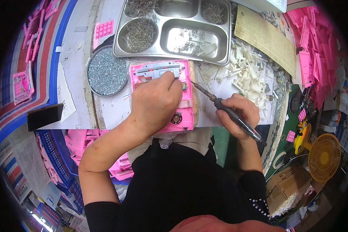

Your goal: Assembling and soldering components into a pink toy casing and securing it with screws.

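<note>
A pink plastic housing (186,120) lies before me on the worktable, with a grey plastic part (157,72) across its far end and a small round speaker (176,118) in its near right corner. Over the housing is my left hand (156,96), its fingers curled together by the grey part. Whatever they may pinch is hidden beneath them. My right hand (239,114) is wrapped round a black electric screwdriver (237,118), right of the housing. Its thin bit slants up and left, with the tip close to the housing's right edge.
A round dish of small screws (107,71) stands left of the housing. Behind is a steel compartment tray (174,58) with small metal springs. White plastic pieces (251,69) are heaped at right, pink parts (317,50) beyond. A phone (45,117) lies near the left edge; a yellow fan (324,157) stands lower right.
</note>
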### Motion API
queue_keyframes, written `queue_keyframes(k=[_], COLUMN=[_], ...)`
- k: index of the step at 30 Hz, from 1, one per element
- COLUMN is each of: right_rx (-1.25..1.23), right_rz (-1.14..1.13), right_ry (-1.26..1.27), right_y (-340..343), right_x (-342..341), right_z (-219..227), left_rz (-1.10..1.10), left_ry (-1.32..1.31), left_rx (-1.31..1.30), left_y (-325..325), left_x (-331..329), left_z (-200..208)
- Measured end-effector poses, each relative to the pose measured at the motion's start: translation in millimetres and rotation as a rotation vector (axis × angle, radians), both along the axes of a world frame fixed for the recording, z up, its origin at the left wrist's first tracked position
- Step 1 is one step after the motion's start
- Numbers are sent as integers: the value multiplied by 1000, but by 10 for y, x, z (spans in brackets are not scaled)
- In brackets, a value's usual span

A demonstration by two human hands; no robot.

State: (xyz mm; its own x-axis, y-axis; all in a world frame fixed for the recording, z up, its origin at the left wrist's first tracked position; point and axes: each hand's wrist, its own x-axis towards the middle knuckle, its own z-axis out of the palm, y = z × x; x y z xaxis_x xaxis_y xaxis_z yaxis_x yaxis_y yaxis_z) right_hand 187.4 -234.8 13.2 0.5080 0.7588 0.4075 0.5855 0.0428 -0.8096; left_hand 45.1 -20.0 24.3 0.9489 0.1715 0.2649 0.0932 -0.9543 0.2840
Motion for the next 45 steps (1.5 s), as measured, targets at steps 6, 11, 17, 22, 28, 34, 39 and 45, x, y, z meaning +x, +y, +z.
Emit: queue_keyframes(k=[6,11,17,22,28,34,39,45], right_rx=[11,17,33,20,35,80,122,29], right_rz=[4,15,17,11,-35,-52,-54,-11], right_ry=[23,31,47,33,33,103,97,439], right_y=[-14,-26,-27,-44,-57,-44,119,707], right_x=[-6,-9,-8,1,4,12,-43,-313], right_z=[-13,-19,-33,-46,-43,-8,79,290], left_rz=[2,10,18,17,19,201,117,268], left_ry=[1,3,-19,-33,-298,373,-138,-349], left_rx=[3,5,0,-5,-123,75,-72,-829], left_y=[3,-4,-16,-24,69,461,489,281], left_x=[-6,-13,3,-1,-187,-722,-552,-174], left_z=[-1,-3,10,28,177,303,296,-51])
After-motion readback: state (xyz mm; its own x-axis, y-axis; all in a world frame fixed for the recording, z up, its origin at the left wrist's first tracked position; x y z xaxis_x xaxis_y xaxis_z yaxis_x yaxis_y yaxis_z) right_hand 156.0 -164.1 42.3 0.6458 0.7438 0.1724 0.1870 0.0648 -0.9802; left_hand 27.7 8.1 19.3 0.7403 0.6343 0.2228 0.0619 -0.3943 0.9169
